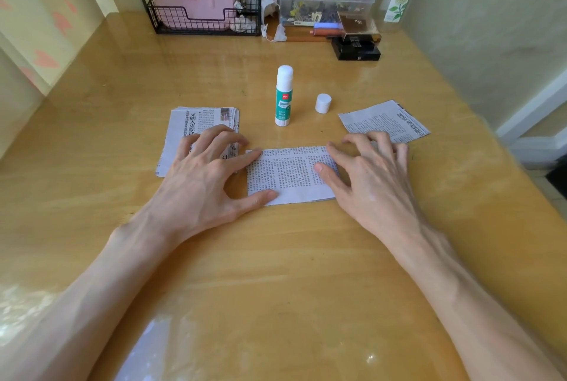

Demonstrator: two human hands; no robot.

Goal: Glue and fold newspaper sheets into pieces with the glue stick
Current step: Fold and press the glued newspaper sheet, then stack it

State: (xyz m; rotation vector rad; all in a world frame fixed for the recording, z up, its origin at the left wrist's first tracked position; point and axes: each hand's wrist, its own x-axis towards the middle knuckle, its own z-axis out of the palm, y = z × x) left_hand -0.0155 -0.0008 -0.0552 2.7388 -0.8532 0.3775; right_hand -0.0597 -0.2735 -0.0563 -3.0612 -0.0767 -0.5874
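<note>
Folded newspaper piece (pixel 291 175): laid flat at the middle of the tabletop (pixel 276 273); long axis run left to right, printed face up.
Left hand (pixel 202 172): spread and released, nothing grasped; index finger and thumb are stretched out, and their tips are pressed on the piece's left end.
Right hand (pixel 368 172): set on the piece's right end; fingers (pixel 322 169) are loosely arched and pressed down, not clenched, nothing grasped.
Glue stick (pixel 284 96): stood upright beyond the piece, uncapped, white tip pointed up.
Cap (pixel 323 103): stood on the tabletop near the stick's right side, apart from it.
Newspaper stack (pixel 196 123): laid flat at the left, partly covered by the left hand.
Loose newspaper pieces (pixel 383 121): laid at the right, beyond the right hand; their long axis is slanted.
Wire basket (pixel 196 17): placed at the far edge of the tabletop.
Clear plastic box (pixel 325 3): placed to the right of the basket.
</note>
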